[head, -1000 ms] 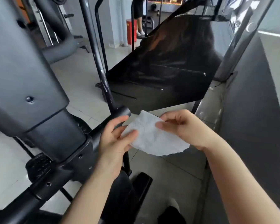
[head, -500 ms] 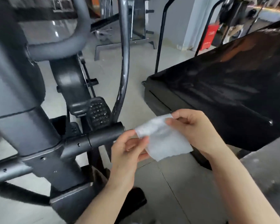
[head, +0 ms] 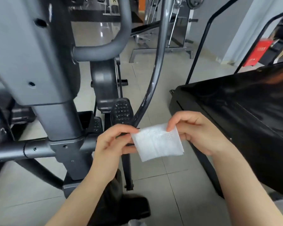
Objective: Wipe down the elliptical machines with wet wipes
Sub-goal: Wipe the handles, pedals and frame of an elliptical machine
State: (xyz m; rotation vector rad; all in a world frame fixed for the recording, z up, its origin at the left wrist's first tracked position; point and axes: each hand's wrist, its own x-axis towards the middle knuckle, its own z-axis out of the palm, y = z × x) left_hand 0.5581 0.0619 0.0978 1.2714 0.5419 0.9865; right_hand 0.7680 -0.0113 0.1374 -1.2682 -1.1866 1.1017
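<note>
Over grey floor tiles [head: 153, 79], both hands pinch a folded, dimpled white wet wipe [head: 157, 142].

Gym clutter around me

A black treadmill [head: 245, 115] sits on the tiled floor [head: 153, 180] to my right; beyond it I see a red box [head: 258, 53] against the wall and a metal rack [head: 176, 35] farther back.

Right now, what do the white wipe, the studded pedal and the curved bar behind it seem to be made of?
Wipe: thin nonwoven cloth, probably; matte, with an embossed dot pattern, folded, pinched by left hand and right hand.
Pedal: black, matte, with rows of round studs; likely rubber or plastic.
Curved bar: probably painted metal tube; glossy, with light streaks.
</note>
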